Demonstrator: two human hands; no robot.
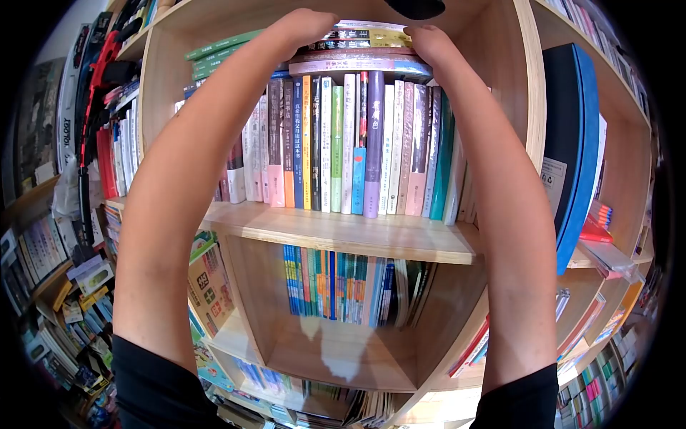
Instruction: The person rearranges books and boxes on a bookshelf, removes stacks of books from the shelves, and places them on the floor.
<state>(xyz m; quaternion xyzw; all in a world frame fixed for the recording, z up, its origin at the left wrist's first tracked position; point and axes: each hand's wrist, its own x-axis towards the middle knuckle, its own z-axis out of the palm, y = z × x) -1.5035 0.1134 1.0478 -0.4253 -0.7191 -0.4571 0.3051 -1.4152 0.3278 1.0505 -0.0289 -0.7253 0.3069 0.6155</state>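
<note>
A stack of books lies flat across a row of upright books (336,143) on the upper shelf. Both my arms reach up to it. My left hand (312,26) is at the left end of a pale book (368,25) on top of the stack, fingers closed toward its edge. At the opposite end my right hand (429,41) grips near the corner, its thumb at the edge by a book with a black and yellow spine (386,35). The far fingers of both hands are hidden. Beneath are reddish and pale books (357,66).
Green books (218,57) lie flat left of the stack. The wooden shelf edge (343,232) runs below the row, with thin books (343,286) in the compartment underneath. A large blue folder-like item (580,157) stands at right. A dark rounded object (416,6) hangs above.
</note>
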